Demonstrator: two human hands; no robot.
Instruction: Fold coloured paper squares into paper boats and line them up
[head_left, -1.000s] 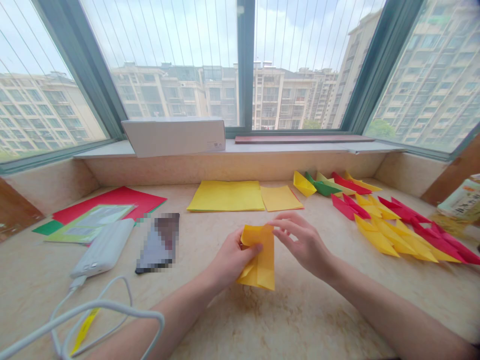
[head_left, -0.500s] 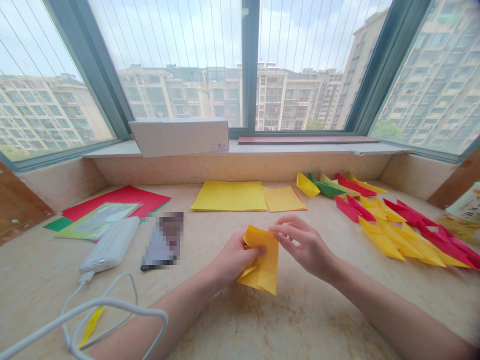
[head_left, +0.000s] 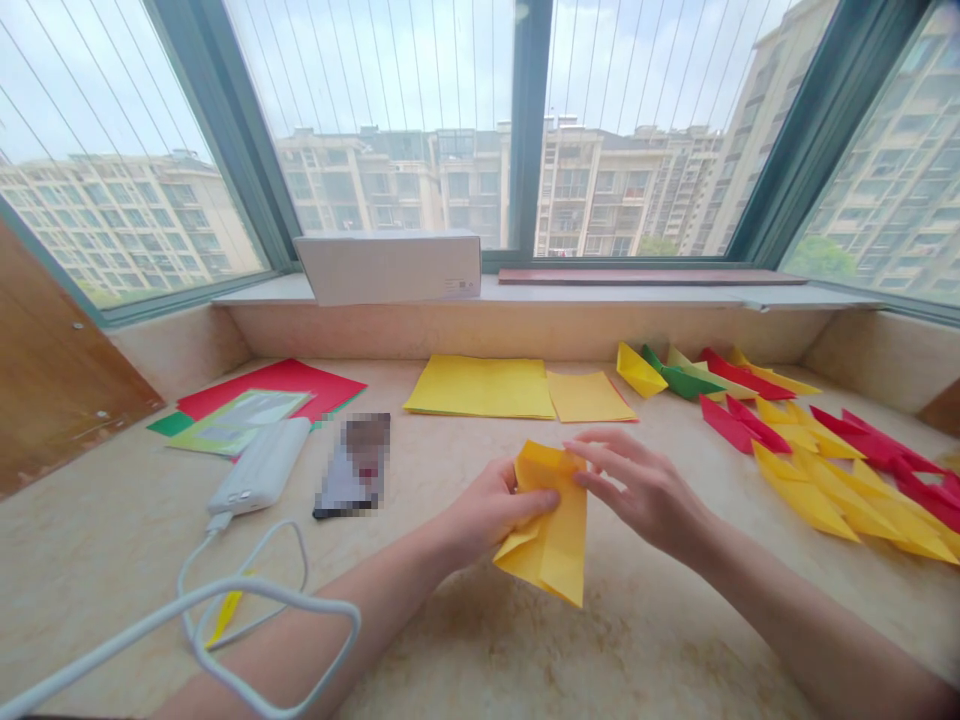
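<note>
My left hand (head_left: 487,512) grips a partly folded sheet of yellow origami paper (head_left: 562,545), thumb across its front and the other fingers mostly hidden behind. The paper is held upright above the counter, with loose flaps showing at its lower left. At its upper right edge, the fingertips of my right hand (head_left: 651,492) close on the paper. Behind the hands lie a stack of yellow paper (head_left: 480,386) and a smaller pile of light orange squares (head_left: 592,396).
Several folded paper boats, yellow (head_left: 802,490), red (head_left: 742,425) and green (head_left: 682,378), stand at the right. On the left are red sheets (head_left: 277,385), a white power bank (head_left: 259,468) with a looping cable (head_left: 285,600), and a blurred-out dark-edged item (head_left: 352,470). A white box (head_left: 390,268) rests on the sill.
The view has turned left, so everything sits further right in the picture. The paper tilts slightly more, its lower flap spread wider. Both hands keep nearly the same hold.
</note>
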